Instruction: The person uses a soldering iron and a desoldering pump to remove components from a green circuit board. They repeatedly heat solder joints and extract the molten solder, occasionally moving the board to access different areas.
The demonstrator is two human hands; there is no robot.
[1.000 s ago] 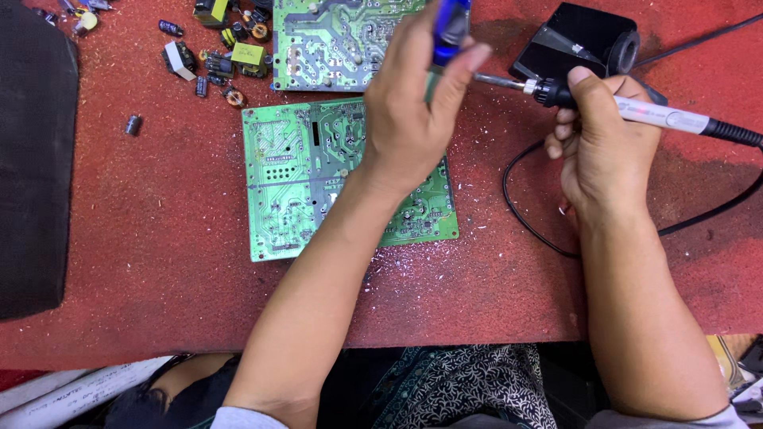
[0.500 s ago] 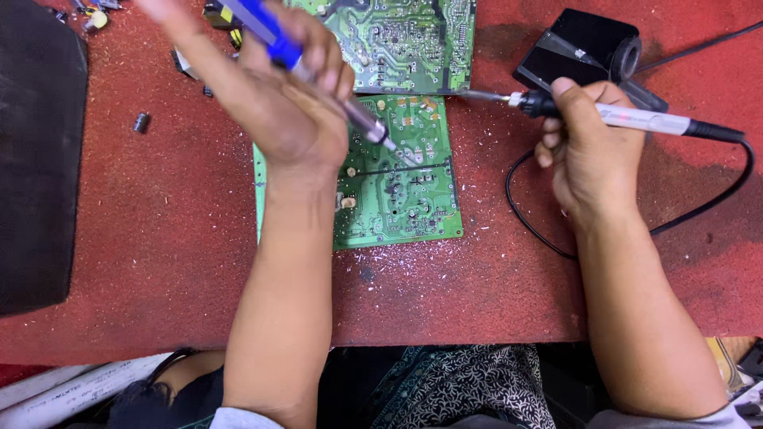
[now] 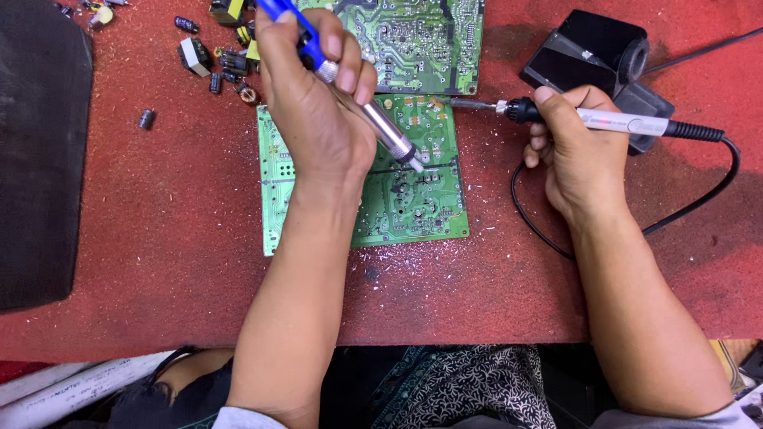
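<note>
My left hand [image 3: 314, 103] grips a blue and silver desoldering pump [image 3: 373, 119], tilted with its tip touching the green circuit board [image 3: 413, 202] that lies flat on the red table. My right hand [image 3: 576, 151] holds a white and black soldering iron [image 3: 612, 121] level, its metal tip over the board's upper right edge. A second green circuit board [image 3: 421, 44] lies just behind the first one.
A black iron stand [image 3: 592, 56] sits at the back right, with a black cable [image 3: 699, 199] looping beside my right wrist. Several loose electronic parts [image 3: 218, 56] lie at the back left. A dark flat object [image 3: 40, 151] covers the left edge. The red table [image 3: 159, 262] is dusted with specks.
My left hand has brought the pump from the back down to the near board, tip now on its surface. The right hand and iron have held nearly still.
</note>
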